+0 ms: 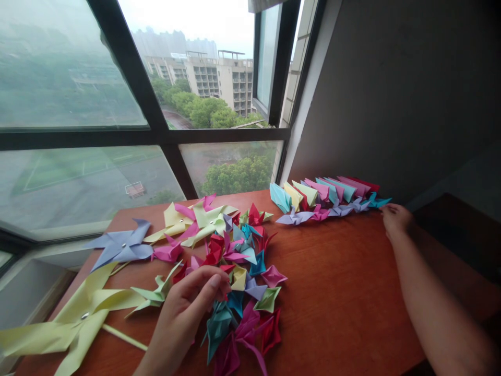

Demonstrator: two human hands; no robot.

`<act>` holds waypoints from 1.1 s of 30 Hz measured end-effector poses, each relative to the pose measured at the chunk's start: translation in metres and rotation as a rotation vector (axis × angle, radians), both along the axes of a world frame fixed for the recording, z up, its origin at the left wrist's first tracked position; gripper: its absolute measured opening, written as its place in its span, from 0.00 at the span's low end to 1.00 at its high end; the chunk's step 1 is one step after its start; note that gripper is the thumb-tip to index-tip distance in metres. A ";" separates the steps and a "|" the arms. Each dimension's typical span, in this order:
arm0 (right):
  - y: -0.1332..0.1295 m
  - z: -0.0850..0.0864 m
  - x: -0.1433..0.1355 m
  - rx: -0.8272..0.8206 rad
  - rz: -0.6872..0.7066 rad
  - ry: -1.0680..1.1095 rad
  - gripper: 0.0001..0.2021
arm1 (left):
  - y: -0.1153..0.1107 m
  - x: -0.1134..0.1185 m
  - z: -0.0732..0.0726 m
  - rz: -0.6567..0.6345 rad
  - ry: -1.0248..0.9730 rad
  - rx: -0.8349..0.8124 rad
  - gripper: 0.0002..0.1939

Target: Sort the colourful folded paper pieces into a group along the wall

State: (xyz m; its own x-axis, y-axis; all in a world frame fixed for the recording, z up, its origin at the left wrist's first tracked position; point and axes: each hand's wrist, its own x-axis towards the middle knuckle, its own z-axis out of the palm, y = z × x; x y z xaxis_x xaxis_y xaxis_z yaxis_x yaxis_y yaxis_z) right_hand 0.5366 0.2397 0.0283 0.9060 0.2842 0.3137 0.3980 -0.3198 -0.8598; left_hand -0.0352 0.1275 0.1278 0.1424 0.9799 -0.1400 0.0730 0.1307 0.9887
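At the far right of the brown surface (332, 292), the right hand (396, 219) has its fingers drawn close together at the tip of a teal crane (374, 201); whether they pinch it or only touch it, I cannot tell. This crane ends a front row with a pink crane (320, 212) and several lavender ones, just before a back row of folded papers (309, 193) standing close together by the wall (391, 104). The left hand (195, 300) is above the near edge of a mixed heap (246, 246) of folded paper, fingers curled toward the thumb; any hold is unclear. Left of the heap lie a lavender pinwheel (123, 245) and, nearer, a large yellow pinwheel (84, 316). A cream pinwheel (211, 222) lies at the heap's far side, near the window (230, 134).
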 end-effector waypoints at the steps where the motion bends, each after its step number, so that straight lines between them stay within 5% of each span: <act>1: 0.000 -0.001 0.003 -0.005 0.013 0.042 0.03 | 0.000 0.000 -0.001 -0.005 0.000 0.001 0.15; 10: -0.008 0.007 -0.002 0.173 -0.039 0.174 0.11 | -0.001 0.002 0.003 0.020 -0.008 0.013 0.15; 18: -0.018 0.060 -0.049 0.524 -0.061 0.153 0.13 | 0.001 0.001 0.001 0.001 -0.058 0.031 0.13; 23: -0.014 0.091 -0.131 0.610 0.241 0.193 0.06 | 0.001 0.001 0.002 -0.012 -0.059 0.048 0.13; 27: -0.017 0.101 -0.228 0.618 0.710 0.288 0.06 | 0.001 0.000 0.003 -0.003 -0.076 0.062 0.13; 30: -0.020 0.100 -0.293 0.424 1.036 0.315 0.07 | 0.001 -0.001 0.003 0.037 -0.112 0.057 0.13; 33: -0.023 0.091 -0.336 0.281 1.206 0.388 0.08 | 0.001 -0.002 0.005 0.123 -0.131 0.056 0.13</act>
